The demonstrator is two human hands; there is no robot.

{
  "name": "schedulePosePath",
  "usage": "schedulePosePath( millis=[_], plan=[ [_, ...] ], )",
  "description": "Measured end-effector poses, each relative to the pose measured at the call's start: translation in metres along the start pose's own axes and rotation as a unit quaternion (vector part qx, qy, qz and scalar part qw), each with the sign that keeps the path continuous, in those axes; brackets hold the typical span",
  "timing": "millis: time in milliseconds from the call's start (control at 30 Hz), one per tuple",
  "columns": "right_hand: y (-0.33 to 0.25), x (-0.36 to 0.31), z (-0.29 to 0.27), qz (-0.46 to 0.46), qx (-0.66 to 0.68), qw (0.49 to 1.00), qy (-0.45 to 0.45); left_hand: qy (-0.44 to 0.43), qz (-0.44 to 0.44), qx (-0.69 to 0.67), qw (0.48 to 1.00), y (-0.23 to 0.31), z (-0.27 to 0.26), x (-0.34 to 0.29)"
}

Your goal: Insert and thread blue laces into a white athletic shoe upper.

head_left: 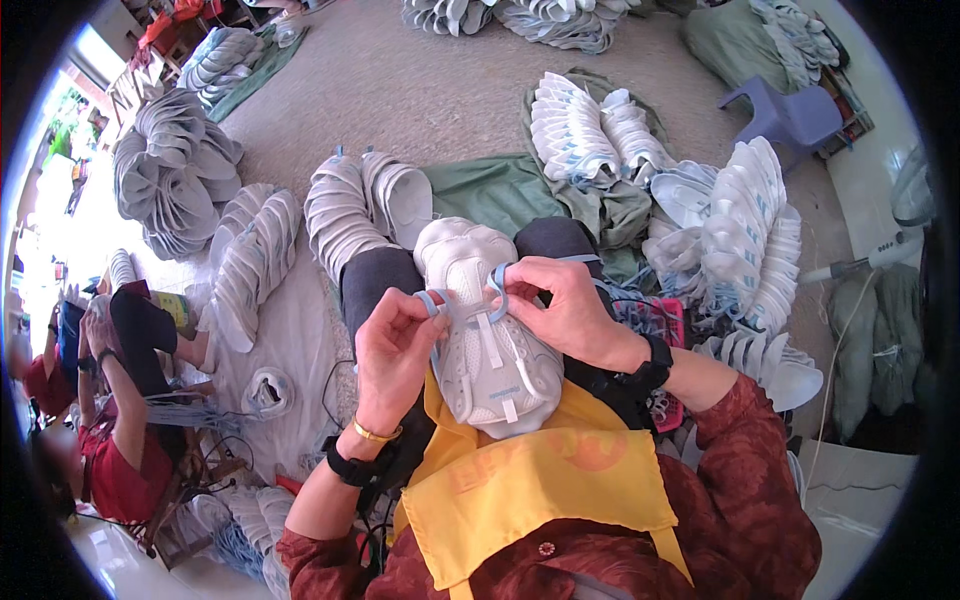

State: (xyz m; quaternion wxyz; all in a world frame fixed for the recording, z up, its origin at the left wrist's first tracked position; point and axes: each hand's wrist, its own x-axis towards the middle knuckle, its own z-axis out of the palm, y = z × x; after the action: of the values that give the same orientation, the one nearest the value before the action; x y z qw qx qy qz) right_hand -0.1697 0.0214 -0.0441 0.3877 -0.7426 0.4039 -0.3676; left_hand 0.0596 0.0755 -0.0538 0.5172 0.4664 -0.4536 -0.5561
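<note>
Fingers (pixel 527 271) partly hide the blue lace (pixel 499 287) — where it ends seems unclear; the topmost pale pile (pixel 570 28) is cut off.

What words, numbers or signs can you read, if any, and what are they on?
None clearly enough to quote:
White, rounded shoe upper with light-blue lace: blue lettering, too small.
Yellow fabric apron: reddish print, too faint.
Overlapping white shoe uppers, piled at right: blue marks, too blurred.

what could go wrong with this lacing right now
The blue lace might slip or twist, since the left hand and right hand hold it only in a fingertip pinch. The white shoe upper could shift, as it rests on the lap while both hands are on the lace.
</note>
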Motion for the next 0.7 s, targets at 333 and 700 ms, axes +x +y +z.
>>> schedulePosePath(
  millis=[333,700],
  plan=[
    [0.0,0.001,0.001,0.0,0.003,1.0,0.007,0.016,0.017,0.003,1.0,-0.001,0.004,0.009],
    [-0.002,0.0,0.0,-0.003,-0.008,1.0,0.003,0.025,0.024,-0.004,0.999,-0.001,0.008,0.012]
  ],
)
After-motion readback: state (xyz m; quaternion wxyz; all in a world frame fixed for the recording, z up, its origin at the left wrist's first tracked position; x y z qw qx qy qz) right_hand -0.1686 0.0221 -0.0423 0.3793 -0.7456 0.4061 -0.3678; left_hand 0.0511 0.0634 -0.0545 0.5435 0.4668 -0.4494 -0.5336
